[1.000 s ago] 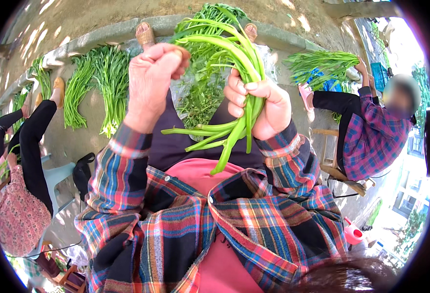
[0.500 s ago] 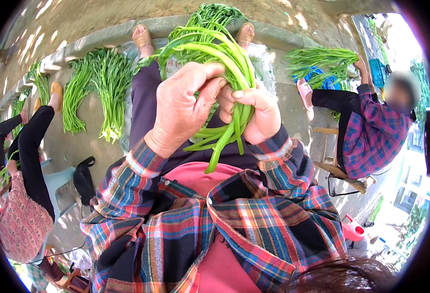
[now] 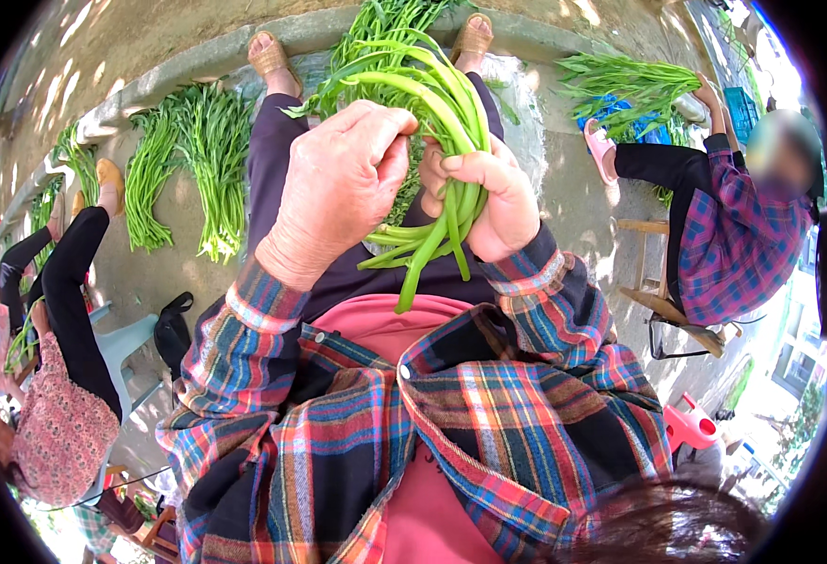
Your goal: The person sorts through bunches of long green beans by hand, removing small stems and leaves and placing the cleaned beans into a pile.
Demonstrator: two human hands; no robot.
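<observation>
In front of my lap I hold a small bunch of green vegetable stalks (image 3: 465,132) that look like water spinach. The stalks bend round in a loop, with cut ends hanging below. My right hand (image 3: 498,202) is closed round them, its thumb across the front. Just left of the loop, my left hand (image 3: 338,188) has its fingers curled and thumb against the index finger; whatever is in that pinch is hidden. Beyond the hands, a bigger leafy pile (image 3: 381,33) lies between my feet, partly covered by the bunch.
Two laid-out bundles of greens, one (image 3: 214,174) beside another (image 3: 155,179), are on the ground to the left. A black bag (image 3: 174,329) is near a pale blue stool (image 3: 127,343). Seated people are on both sides; the right one (image 3: 738,244) touches greens (image 3: 620,89).
My left hand has shifted a little left and down, its fingertips drawing away from the right hand. The bunch stays in my right hand. The whole view has tilted slightly.
</observation>
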